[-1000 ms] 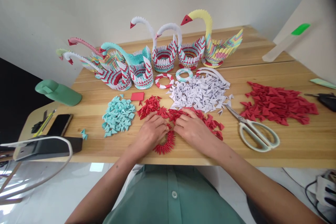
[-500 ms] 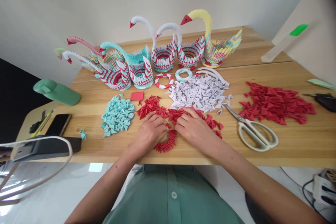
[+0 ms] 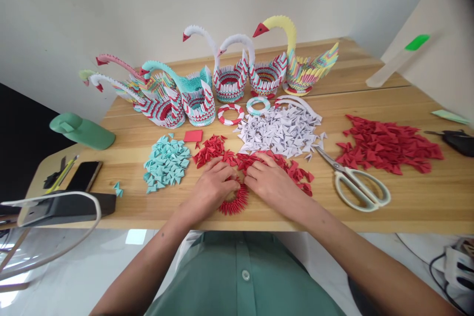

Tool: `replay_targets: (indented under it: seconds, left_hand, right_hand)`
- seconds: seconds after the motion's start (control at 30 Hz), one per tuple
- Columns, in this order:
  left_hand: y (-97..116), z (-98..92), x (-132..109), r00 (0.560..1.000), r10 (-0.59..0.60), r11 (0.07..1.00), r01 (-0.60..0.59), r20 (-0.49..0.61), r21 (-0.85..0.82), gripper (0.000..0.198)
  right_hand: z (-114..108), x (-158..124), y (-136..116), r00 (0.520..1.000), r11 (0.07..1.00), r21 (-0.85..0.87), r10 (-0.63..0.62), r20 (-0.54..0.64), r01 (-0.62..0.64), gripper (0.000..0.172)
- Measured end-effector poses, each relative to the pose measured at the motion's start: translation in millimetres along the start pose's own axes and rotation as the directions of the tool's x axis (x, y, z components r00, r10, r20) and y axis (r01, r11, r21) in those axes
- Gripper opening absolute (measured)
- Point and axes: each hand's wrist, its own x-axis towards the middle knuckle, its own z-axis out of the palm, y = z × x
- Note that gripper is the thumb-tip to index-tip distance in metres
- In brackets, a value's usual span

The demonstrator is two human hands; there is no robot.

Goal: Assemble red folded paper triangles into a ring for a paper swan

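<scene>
At twelve o'clock stands a plain wall [image 3: 148, 5] of pale grey, and between two and three o'clock a lighter side wall [image 3: 444, 49] meets it. The wooden table [image 3: 333, 217] has a light brown grain, and a thin seam [image 3: 370, 91] crosses its rear part. At nine o'clock there is a dark panel [image 3: 17, 128]. Toward seven o'clock the pale floor [image 3: 122, 276] is glossy; near eight it carries a bright square patch [image 3: 135, 237] of light.
</scene>
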Motion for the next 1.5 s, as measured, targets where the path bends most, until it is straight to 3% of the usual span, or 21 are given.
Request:
replay_targets:
  seconds: [0.53,0.8,1.07,1.17,1.3,1.4,1.5]
  left_hand:
    - [-4,2.7,-1,1.000,0.004,0.999,-0.005,-0.018,-0.044,0.023]
    - [12,-13.4,9,0.983,-0.094,0.986,0.071,-0.156,-0.149,0.010]
    - [20,-13.5,11,0.971,-0.131,0.971,0.085,-0.201,-0.222,0.013]
    - [21,-16.6,11,0.942,-0.257,0.921,0.170,-0.217,-0.352,0.014]
    - [25,-24.8,16,0.884,-0.463,0.722,0.333,-0.065,-0.606,0.018]
    - [26,-28.6,20,0.863,-0.503,0.585,0.383,0.051,-0.715,0.017]
    - [27,-29.3,21,0.856,-0.507,0.542,0.408,0.101,-0.735,0.020]
  right_hand:
    - [-9,-8,14,0.996,0.998,-0.009,0.061,0.071,-0.061,0.023]
    - [-29,-11,10,0.983,0.943,0.296,0.174,-0.062,-0.148,0.023]
    - [-36,-12,2,0.974,0.894,0.427,0.199,-0.109,-0.135,0.018]
    - [-35,-13,-1,0.961,0.877,0.467,0.219,-0.171,-0.117,0.012]
    - [-35,-9,-5,0.942,0.924,0.380,0.106,-0.317,0.024,0.016]
    - [-35,-5,-5,0.920,0.949,0.311,0.074,-0.384,0.053,0.022]
    - [-36,-5,-5,0.903,0.957,0.283,0.070,-0.424,0.059,0.025]
